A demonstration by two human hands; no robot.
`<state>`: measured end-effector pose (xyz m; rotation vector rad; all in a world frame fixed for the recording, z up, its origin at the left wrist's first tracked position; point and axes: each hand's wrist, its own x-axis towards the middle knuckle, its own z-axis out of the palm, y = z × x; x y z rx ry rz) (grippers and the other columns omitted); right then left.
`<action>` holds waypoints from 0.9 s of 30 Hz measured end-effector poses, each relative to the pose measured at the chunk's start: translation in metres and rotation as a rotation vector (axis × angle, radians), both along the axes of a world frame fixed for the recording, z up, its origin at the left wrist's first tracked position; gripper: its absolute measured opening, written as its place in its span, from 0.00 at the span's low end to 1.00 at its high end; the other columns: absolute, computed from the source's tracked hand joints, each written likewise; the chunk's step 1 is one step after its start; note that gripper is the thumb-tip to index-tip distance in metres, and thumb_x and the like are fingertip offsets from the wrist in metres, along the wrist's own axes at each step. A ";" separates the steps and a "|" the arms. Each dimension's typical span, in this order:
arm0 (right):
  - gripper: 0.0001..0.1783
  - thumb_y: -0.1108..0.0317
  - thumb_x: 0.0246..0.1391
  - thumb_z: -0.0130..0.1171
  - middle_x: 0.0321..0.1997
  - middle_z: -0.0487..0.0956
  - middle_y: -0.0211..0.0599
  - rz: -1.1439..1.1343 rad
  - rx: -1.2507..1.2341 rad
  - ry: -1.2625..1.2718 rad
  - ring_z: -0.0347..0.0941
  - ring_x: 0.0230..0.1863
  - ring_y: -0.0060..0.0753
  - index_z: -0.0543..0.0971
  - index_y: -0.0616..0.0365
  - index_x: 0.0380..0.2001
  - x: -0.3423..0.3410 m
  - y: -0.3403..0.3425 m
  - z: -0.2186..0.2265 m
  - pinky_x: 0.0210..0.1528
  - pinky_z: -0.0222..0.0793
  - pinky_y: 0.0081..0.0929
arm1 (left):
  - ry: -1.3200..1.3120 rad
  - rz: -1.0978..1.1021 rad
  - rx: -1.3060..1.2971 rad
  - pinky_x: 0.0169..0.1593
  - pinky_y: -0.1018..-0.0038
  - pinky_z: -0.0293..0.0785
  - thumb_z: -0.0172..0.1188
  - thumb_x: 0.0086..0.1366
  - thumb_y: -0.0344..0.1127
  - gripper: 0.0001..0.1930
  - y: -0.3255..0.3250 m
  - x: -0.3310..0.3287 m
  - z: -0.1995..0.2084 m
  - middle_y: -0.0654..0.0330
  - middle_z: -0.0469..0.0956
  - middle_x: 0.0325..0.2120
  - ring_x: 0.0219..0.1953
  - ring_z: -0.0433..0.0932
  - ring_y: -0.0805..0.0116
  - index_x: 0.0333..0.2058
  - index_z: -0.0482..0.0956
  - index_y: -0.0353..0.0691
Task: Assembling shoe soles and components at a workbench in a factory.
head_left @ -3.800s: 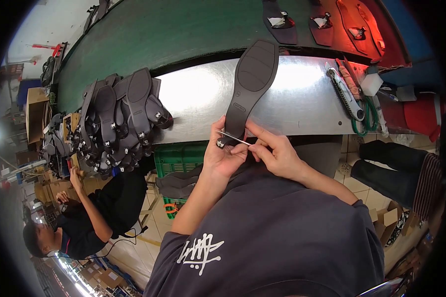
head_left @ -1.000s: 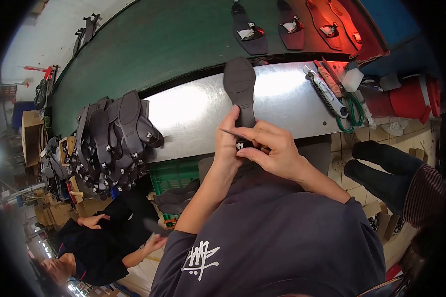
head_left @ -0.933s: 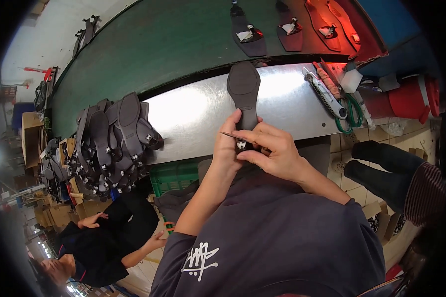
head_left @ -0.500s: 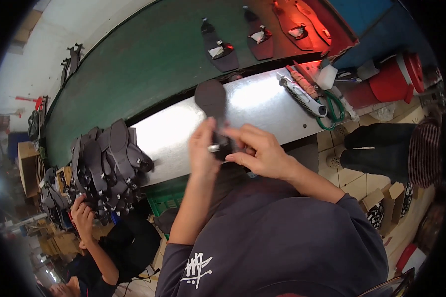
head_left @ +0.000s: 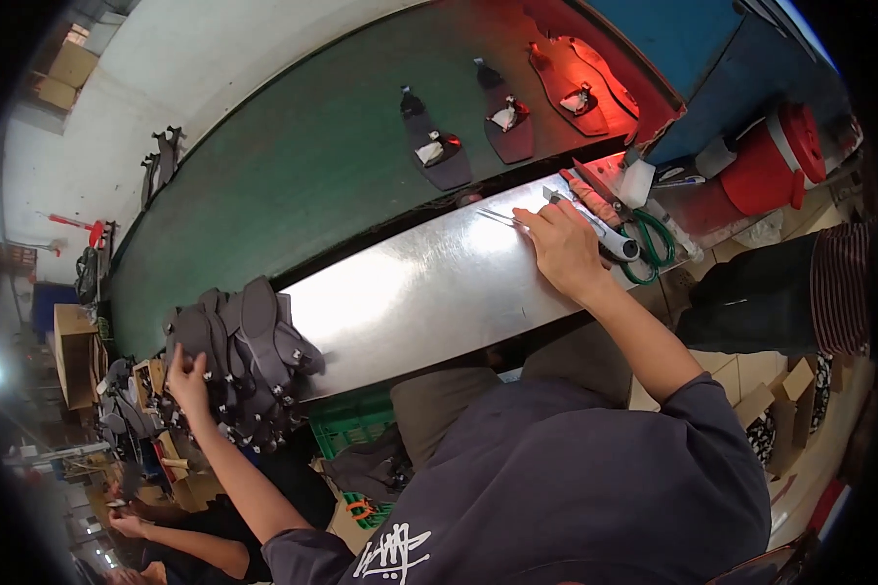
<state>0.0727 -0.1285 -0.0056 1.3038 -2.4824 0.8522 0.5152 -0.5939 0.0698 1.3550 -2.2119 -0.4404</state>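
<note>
A long green belt [head_left: 312, 195] runs behind a metal surface [head_left: 419, 302]. At the surface's left end, a heap of dark soles [head_left: 260, 317] suggests much is left; four soles [head_left: 446, 175] laid out on the belt look further along. The left hand [head_left: 190, 385] has fingers spread wide at the heap. Beside a cutter [head_left: 620, 244], the right hand's [head_left: 568, 252] fingers are narrow at a thin rod [head_left: 498, 215]; I cannot tell if gripped.

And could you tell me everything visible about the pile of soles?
The pile of soles is dark grey and looks rubbery; the soles overlap, with small shiny pieces near their lower ends. It lies left on the metal table, partly past its near edge. The left hand, fingers apart, is at its left side; touch is unclear.
</note>
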 end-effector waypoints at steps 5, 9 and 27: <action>0.16 0.75 0.48 0.54 0.31 0.74 0.36 -0.067 0.041 0.054 0.70 0.38 0.40 0.80 0.53 0.42 -0.009 0.007 -0.011 0.39 0.69 0.35 | -0.359 0.089 -0.194 0.41 0.66 0.71 0.70 0.52 0.41 0.30 0.024 -0.029 0.036 0.57 0.77 0.31 0.35 0.76 0.62 0.53 0.75 0.38; 0.17 0.75 0.47 0.56 0.33 0.75 0.37 -0.095 -0.160 0.160 0.70 0.38 0.41 0.80 0.52 0.43 0.006 0.002 0.013 0.37 0.68 0.34 | -0.091 0.162 -0.314 0.44 0.70 0.73 0.67 0.55 0.41 0.27 0.062 -0.080 0.087 0.53 0.79 0.40 0.38 0.78 0.64 0.52 0.76 0.37; 0.13 0.80 0.50 0.56 0.25 0.75 0.39 0.131 -0.540 -0.485 0.71 0.23 0.33 0.81 0.59 0.39 0.050 -0.014 -0.026 0.26 0.66 0.24 | 0.306 -0.221 0.062 0.47 0.62 0.69 0.73 0.45 0.40 0.31 0.228 -0.493 -0.094 0.49 0.71 0.40 0.44 0.73 0.50 0.47 0.71 0.40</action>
